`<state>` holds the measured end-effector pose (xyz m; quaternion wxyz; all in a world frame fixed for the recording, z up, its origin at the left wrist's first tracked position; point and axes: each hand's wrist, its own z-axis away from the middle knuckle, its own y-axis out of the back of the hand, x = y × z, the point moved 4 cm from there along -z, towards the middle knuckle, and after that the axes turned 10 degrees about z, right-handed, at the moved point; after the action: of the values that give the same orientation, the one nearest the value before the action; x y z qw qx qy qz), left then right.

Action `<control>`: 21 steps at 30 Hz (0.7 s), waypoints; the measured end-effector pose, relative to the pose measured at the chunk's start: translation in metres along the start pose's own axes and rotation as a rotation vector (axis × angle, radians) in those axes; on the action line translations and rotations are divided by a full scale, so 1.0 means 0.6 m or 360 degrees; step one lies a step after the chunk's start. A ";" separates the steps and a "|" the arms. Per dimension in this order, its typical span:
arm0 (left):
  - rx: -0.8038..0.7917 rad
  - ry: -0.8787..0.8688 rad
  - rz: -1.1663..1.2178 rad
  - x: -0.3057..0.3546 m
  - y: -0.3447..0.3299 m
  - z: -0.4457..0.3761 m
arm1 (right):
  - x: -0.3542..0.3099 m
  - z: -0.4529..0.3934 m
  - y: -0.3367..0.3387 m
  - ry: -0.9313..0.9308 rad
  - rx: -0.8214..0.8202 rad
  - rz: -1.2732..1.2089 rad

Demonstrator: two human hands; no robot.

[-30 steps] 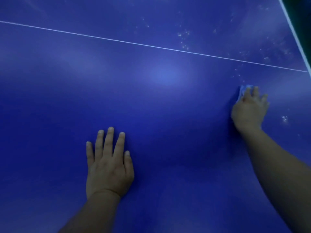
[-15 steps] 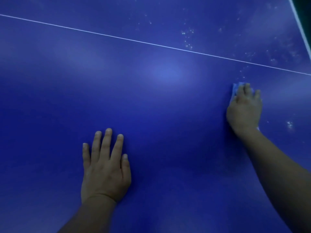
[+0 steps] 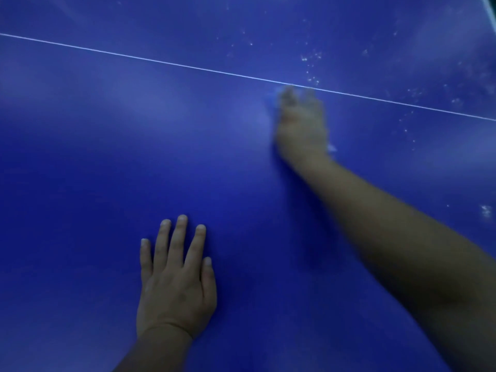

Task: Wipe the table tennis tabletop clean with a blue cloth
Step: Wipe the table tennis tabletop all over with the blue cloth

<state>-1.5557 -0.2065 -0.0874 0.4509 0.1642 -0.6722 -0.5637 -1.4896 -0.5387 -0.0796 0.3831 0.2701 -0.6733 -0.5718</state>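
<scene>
The dark blue table tennis tabletop fills the view. My right hand is blurred with motion and presses the blue cloth flat against the surface, fingertips touching the thin white centre line. Most of the cloth is hidden under the palm; only a pale corner shows at the wrist side. My left hand lies flat on the tabletop near me, fingers spread, holding nothing.
White specks of dust are scattered beyond the centre line and to the right of my right hand. A larger white smudge sits at the right. The table's white edge line runs at the top right corner.
My right hand has slid the cloth leftward and farther away, from the right side up to the centre line. My left hand has stayed planted in the same spot.
</scene>
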 end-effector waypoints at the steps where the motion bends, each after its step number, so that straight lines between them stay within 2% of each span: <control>1: -0.0010 0.0002 -0.0007 -0.001 0.000 0.000 | 0.088 -0.003 -0.015 -0.0197 -0.0084 0.0020; 3: -0.0031 0.0011 -0.0010 -0.002 -0.001 0.000 | 0.239 0.014 -0.026 -0.0589 -0.0230 -0.0006; 4: -0.0039 0.0017 -0.0005 -0.003 -0.001 0.000 | 0.279 0.031 -0.024 -0.0766 -0.0259 -0.0058; 6: -0.0058 0.0023 -0.0009 -0.004 -0.001 0.000 | 0.280 0.059 -0.020 -0.0903 -0.0251 -0.0103; 10: -0.0044 0.0005 -0.0020 -0.004 -0.001 -0.001 | 0.116 0.060 -0.007 -0.0471 -0.0151 -0.0008; 13: -0.0006 -0.0007 -0.0011 -0.005 -0.001 -0.001 | -0.058 0.038 0.009 -0.0135 -0.0117 -0.0197; 16: 0.0010 -0.0003 -0.0023 -0.005 -0.002 -0.001 | -0.198 0.014 0.042 0.0237 0.0060 -0.0252; 18: 0.0004 0.0009 -0.0031 -0.003 -0.002 -0.002 | -0.220 -0.013 0.051 0.0370 0.0070 -0.0197; 21: -0.0023 0.0015 -0.0052 -0.002 -0.002 -0.002 | -0.104 -0.043 0.021 0.0233 0.0019 -0.0066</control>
<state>-1.5546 -0.2063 -0.0891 0.4459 0.1746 -0.6633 -0.5752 -1.4323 -0.5008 -0.0788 0.4178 0.3275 -0.6410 -0.5544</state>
